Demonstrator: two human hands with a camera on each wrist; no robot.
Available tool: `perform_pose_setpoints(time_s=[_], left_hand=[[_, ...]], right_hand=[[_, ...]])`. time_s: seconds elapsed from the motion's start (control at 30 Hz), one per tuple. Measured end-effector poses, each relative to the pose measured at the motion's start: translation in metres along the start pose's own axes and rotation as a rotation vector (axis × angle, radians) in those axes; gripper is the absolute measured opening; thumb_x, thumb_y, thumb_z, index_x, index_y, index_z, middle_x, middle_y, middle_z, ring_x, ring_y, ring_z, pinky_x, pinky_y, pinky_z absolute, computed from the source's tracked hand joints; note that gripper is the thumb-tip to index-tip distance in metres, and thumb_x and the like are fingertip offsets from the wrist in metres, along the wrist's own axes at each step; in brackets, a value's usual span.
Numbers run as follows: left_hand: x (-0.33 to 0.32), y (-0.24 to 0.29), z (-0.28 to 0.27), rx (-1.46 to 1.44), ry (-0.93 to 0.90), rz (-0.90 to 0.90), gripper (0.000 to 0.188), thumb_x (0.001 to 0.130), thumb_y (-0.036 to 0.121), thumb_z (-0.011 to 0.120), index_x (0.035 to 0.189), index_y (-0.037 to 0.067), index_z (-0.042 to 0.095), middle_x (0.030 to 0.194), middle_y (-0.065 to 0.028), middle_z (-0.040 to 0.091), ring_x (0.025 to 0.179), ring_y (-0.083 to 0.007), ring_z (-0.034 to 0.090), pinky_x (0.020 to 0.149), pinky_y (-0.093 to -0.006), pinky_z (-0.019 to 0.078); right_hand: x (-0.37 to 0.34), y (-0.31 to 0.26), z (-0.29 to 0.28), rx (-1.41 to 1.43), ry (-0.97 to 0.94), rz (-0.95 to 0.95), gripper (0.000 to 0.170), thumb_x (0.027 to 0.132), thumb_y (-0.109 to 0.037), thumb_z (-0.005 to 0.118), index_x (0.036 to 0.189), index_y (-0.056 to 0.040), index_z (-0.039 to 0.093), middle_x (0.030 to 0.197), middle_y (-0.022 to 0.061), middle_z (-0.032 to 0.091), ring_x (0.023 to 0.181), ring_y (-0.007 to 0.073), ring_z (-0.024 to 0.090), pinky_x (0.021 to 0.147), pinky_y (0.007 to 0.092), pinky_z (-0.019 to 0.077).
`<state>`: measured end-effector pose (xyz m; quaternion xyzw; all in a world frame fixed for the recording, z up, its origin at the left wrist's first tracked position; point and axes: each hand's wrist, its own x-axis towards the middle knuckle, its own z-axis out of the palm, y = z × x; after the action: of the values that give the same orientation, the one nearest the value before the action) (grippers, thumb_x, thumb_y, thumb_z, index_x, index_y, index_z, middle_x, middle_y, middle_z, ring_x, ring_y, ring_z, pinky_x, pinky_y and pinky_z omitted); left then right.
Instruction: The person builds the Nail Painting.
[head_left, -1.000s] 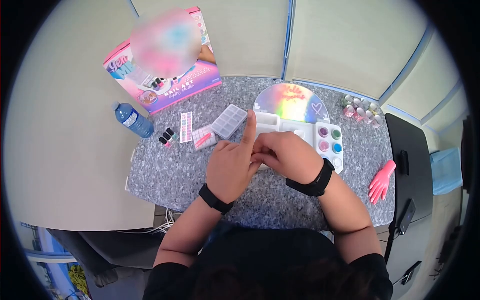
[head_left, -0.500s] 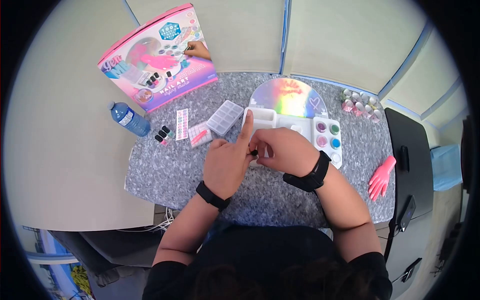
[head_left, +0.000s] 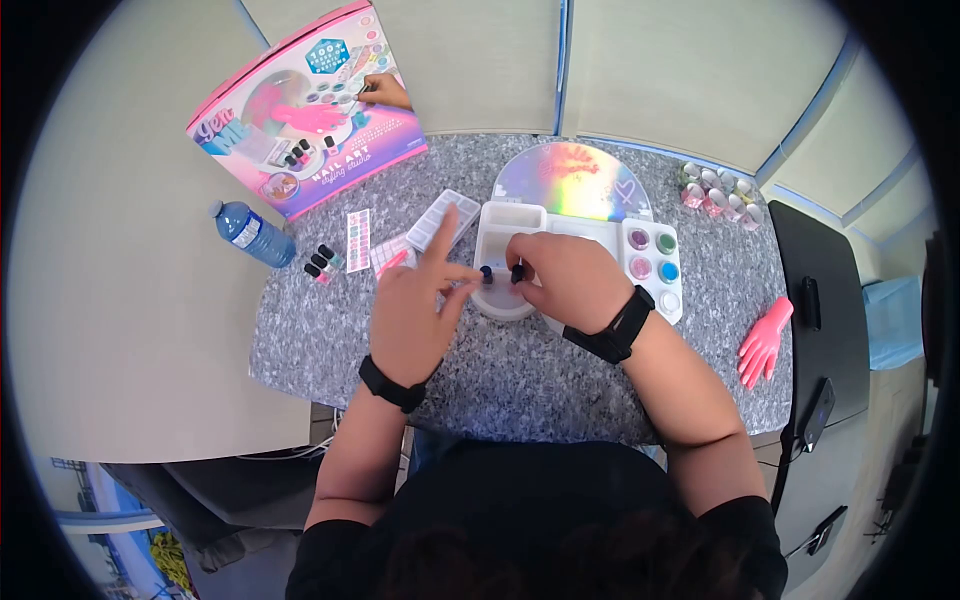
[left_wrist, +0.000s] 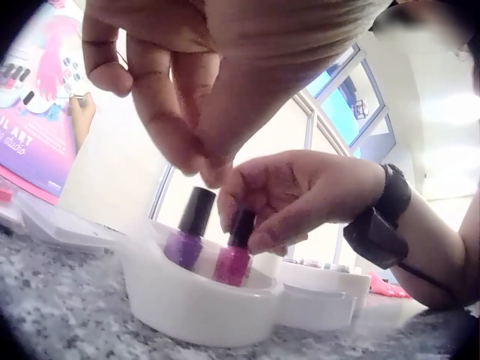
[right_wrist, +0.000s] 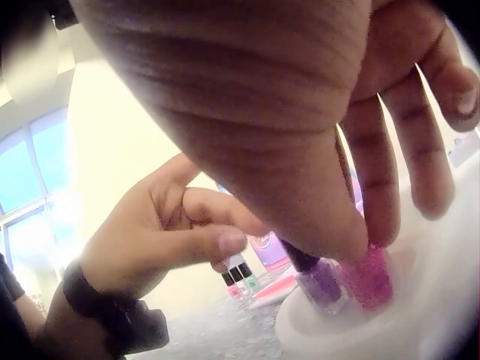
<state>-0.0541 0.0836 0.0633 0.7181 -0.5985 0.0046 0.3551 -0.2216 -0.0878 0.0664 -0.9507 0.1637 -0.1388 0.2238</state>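
My right hand point(head_left: 580, 280) pinches the black cap of a bright pink nail polish bottle point(left_wrist: 232, 266) between thumb and fingers. That bottle stands in the rounded front compartment of a white plastic tray point(left_wrist: 196, 319). Beside it, to the left, a purple nail polish bottle point(left_wrist: 184, 251) stands upright in the same compartment, leaning slightly. My left hand point(head_left: 410, 320) is just left of the purple bottle, index finger extended, thumb and another fingertip near its black cap but apart from it.
Colored pots point(head_left: 640, 268) fill the tray's right side; a holographic panel point(head_left: 575, 185) rises behind. Leftward lie a divided case point(head_left: 445, 220), sticker sheet point(head_left: 358, 240), small polishes point(head_left: 322, 264), water bottle point(head_left: 255, 235) and large box point(head_left: 310, 120). A pink model hand point(head_left: 765, 345) and clustered bottles point(head_left: 720, 195) are rightward.
My hands, earlier together over the tray, have separated, the left moving leftward off the purple bottle. Two black caps now show between them. The head view has shifted slightly.
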Motion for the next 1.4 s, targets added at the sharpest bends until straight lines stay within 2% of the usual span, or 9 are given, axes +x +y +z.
perform_pose_setpoints(time_s=[0.17,0.3,0.53,0.7,0.97,1.13,1.2,1.33,1.4], left_hand=[[-0.004,-0.006,-0.026,0.038,0.268,0.048,0.082,0.08,0.003,0.092,0.154,0.003,0.059,0.099,-0.0058,0.084,0.071,-0.0169,0.072,0.079,-0.0316,0.0563],[-0.016,-0.021,-0.039,0.025,0.376,-0.07,0.089,0.077,0.005,0.095,0.158,0.008,0.057,0.089,-0.0024,0.078,0.073,-0.0102,0.065,0.083,-0.0295,0.055],[-0.042,-0.067,-0.07,0.274,0.566,-0.387,0.092,0.081,0.022,0.096,0.16,0.006,0.051,0.103,-0.006,0.079,0.084,-0.0211,0.07,0.083,-0.0391,0.0572],[-0.057,-0.147,-0.077,0.424,0.437,-0.604,0.099,0.079,0.031,0.097,0.162,0.009,0.048,0.123,-0.0111,0.078,0.105,-0.0264,0.073,0.091,-0.0444,0.0577],[-0.049,-0.167,-0.072,0.371,0.187,-0.802,0.096,0.077,0.034,0.095,0.159,0.016,0.051,0.1,0.0015,0.083,0.099,-0.0233,0.077,0.09,-0.0418,0.0564],[-0.056,-0.137,-0.075,0.386,0.312,-0.73,0.093,0.079,0.032,0.094,0.159,0.014,0.05,0.095,0.0024,0.082,0.097,-0.0204,0.077,0.098,-0.0519,0.0512],[-0.046,-0.089,-0.073,0.247,0.414,-0.488,0.089,0.081,0.03,0.093,0.158,0.011,0.051,0.096,0.001,0.082,0.1,-0.0205,0.077,0.106,-0.054,0.0454],[-0.022,0.007,-0.042,0.389,0.127,0.034,0.103,0.085,0.021,0.091,0.17,0.007,0.035,0.1,-0.0034,0.083,0.107,-0.0225,0.076,0.114,-0.0457,0.0424],[-0.015,0.035,-0.028,0.221,0.053,-0.022,0.104,0.085,0.02,0.09,0.171,0.007,0.033,0.101,-0.0024,0.083,0.112,-0.0235,0.074,0.118,-0.0478,0.0373]], right_hand=[[0.002,-0.005,-0.001,-0.03,-0.036,0.024,0.023,0.092,-0.025,0.08,0.105,-0.01,0.068,0.09,0.0077,0.075,0.088,0.0325,0.075,0.075,0.046,0.057],[0.004,-0.014,-0.001,-0.094,-0.025,0.062,0.024,0.09,-0.026,0.081,0.102,-0.0087,0.068,0.093,0.0125,0.076,0.09,0.0353,0.076,0.077,0.0484,0.0591],[0.004,-0.015,0.021,-0.129,0.002,0.018,0.023,0.092,-0.021,0.079,0.105,-0.0076,0.066,0.092,0.0128,0.074,0.091,0.0343,0.076,0.076,0.0487,0.0598],[0.005,-0.019,0.03,-0.153,0.079,0.029,0.03,0.091,-0.022,0.08,0.109,-0.0069,0.062,0.095,0.014,0.073,0.093,0.0346,0.076,0.077,0.0478,0.0602],[-0.004,-0.028,-0.005,-0.085,0.137,0.018,0.04,0.09,-0.023,0.083,0.121,-0.0087,0.062,0.106,0.0131,0.073,0.094,0.0345,0.075,0.077,0.0476,0.0595],[-0.007,-0.034,-0.029,-0.008,0.244,-0.031,0.039,0.09,-0.021,0.084,0.123,-0.0109,0.066,0.106,0.0118,0.073,0.094,0.0346,0.074,0.078,0.0463,0.0584],[-0.007,-0.038,-0.035,0.119,0.29,-0.124,0.034,0.09,-0.02,0.084,0.12,-0.0127,0.07,0.104,0.011,0.073,0.093,0.0346,0.073,0.077,0.0451,0.0578],[-0.011,-0.053,-0.04,0.239,0.28,-0.262,0.032,0.088,-0.018,0.086,0.118,-0.0127,0.075,0.097,0.0048,0.072,0.089,0.0295,0.073,0.077,0.04,0.0576],[-0.015,-0.052,-0.038,0.194,0.182,-0.278,0.031,0.088,-0.016,0.085,0.117,-0.0132,0.076,0.096,0.0053,0.073,0.089,0.0289,0.073,0.076,0.0395,0.058]])
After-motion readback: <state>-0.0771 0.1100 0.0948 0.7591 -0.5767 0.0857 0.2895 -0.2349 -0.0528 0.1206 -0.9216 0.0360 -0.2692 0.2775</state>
